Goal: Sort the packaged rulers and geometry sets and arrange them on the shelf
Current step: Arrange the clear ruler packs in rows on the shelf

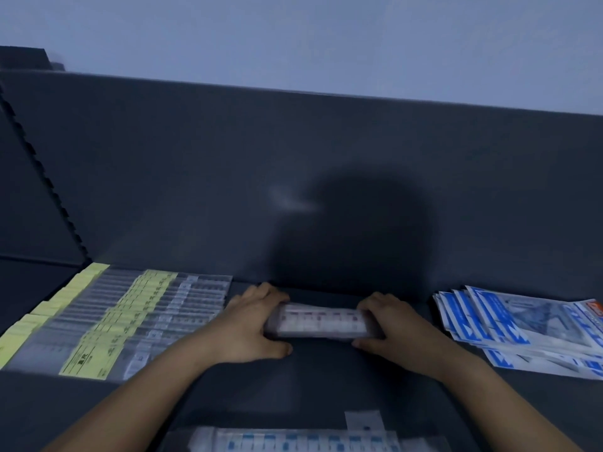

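Shelf (326, 383), left end: ruler packs (107, 318) with yellow labels, overlapped in rows running back to the back panel (293, 158). Middle, near the back edge: left hand (257, 324) wraps the left end of a ruler bundle (321, 322), fingers over the top, thumb on the near side. Right hand (388, 324) grips the right end the same way. The bundle lies crosswise, blurred; can't tell if it's touching the shelf. Right end: blue-and-white geometry sets (522, 324), fanned in a loose pile. Front edge, centre: one blue-marked ruler pack (293, 442), lying crosswise.
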Tool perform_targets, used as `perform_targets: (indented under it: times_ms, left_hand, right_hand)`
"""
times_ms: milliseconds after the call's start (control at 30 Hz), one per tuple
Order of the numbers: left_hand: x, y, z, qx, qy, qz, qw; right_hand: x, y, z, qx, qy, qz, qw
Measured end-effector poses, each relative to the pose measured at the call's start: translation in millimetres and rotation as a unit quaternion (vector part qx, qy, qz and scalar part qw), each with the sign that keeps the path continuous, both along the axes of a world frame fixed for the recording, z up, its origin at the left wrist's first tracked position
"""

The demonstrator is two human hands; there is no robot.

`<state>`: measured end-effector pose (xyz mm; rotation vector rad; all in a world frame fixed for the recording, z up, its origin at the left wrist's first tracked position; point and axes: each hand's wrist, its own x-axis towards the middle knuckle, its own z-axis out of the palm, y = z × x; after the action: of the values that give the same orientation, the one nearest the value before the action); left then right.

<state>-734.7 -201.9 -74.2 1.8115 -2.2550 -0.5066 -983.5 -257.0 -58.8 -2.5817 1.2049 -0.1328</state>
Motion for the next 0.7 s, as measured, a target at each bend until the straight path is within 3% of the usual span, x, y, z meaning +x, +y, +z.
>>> perform_targets:
  times_ms: [167, 333, 467, 600, 700]
  left_hand:
    - [-2, -1, -3, -0.062, 0.006, 0.010, 0.998]
    - [-1, 1, 1, -0.085, 0.023, 0.020, 0.996]
    - [-2, 3, -3, -0.177, 0.009, 0.036, 0.984]
    - [3, 7, -4, -0.168, 0.003, 0.016, 0.986]
    - [7, 6, 0, -0.150, 0.077, 0.013, 0.986]
  right_hand:
    - [2, 7, 3, 0.023, -0.049, -0.027, 0.998]
    - [3, 14, -2, -0.056, -0.061, -0.010, 0.997]
    - [0, 15, -4, -0.063, -0.093, -0.011, 0.994]
    - [-2, 9, -4, -0.079, -0.099, -0.033, 0.991]
    - [-2, 7, -4, -0.076, -0.126, -0.038, 0.988]
